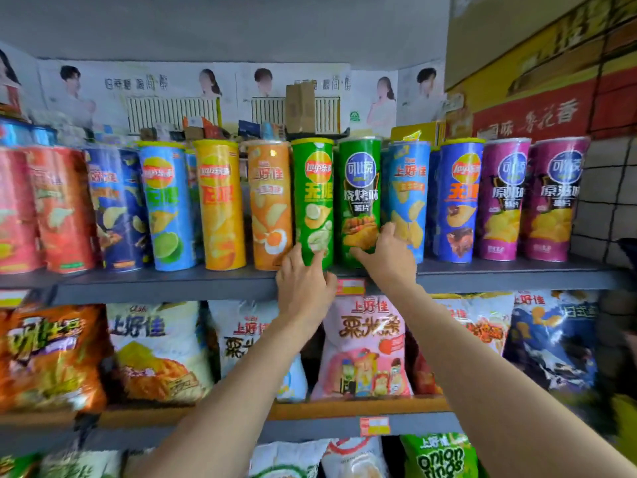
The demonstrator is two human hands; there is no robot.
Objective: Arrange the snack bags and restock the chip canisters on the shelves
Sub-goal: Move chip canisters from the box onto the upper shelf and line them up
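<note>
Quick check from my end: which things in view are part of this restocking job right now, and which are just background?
In the job:
- light green canister, left hand at its base
- dark green canister, right hand at its base
- pink snack bag below
- top shelf

Just lying about:
- small cardboard box behind the row
- wall posters
- stacked cartons, upper right

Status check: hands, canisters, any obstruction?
Left hand holds light green Lay's canister at its base. Right hand grips dark green barbecue canister. Both upright on shelf. Neighbouring canisters tight; nothing blocking.
</note>
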